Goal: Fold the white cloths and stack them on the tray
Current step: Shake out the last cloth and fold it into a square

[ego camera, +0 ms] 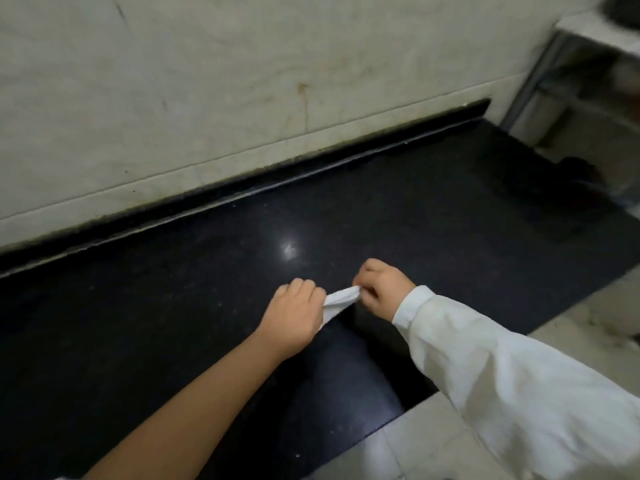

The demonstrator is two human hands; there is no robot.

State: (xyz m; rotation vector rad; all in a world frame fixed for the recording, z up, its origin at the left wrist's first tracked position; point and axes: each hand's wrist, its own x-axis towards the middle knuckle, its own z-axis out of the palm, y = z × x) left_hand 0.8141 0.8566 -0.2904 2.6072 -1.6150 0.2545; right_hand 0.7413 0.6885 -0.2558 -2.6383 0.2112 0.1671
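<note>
Nearest me, the left hand point(297, 315) and right hand point(382, 287) pinch opposite ends of one bunched white cloth point(337, 301) with curled fingers, just above the black desk point(173, 306). I see no tray and no folded stack; I judge folding barely begun.

Near the middle of the frame, slightly right and low, the left hand point(294, 315) and the right hand point(382, 287) each hold one end of a small bunched white cloth point(337, 301), both with a curled-finger grip, just above a glossy black surface point(173, 323). The right arm wears a white sleeve point(502, 375) running to the lower right corner; the left forearm is bare. A pale, stained wall point(242, 81) fills the upper frame, and light floor tiles point(415, 445) show at lower right.
</note>
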